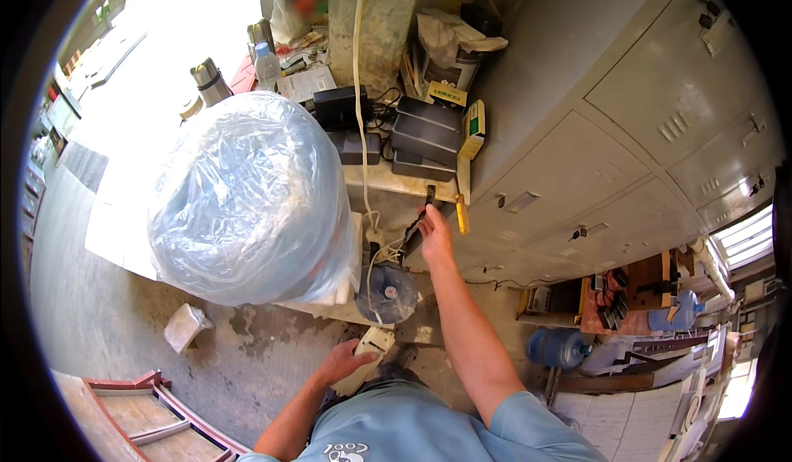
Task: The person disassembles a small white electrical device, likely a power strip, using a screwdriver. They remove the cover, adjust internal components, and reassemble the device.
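Socket strip point(375, 344), cream and long: held low before the waist, fingers of the left hand point(339, 364) clamped on it. Reached with the right hand point(436, 235) to a black lead point(431, 194) at the front edge of the worktop point(396, 181), near a yellow handle point(462, 216); could not tell fingers closed on it from fingers merely touching. Saw a plastic-wrapped bundle point(247, 198) to the left

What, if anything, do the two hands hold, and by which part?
The left hand holds a cream power strip by its left side. The right hand pinches a black cord; exactly where is unclear.
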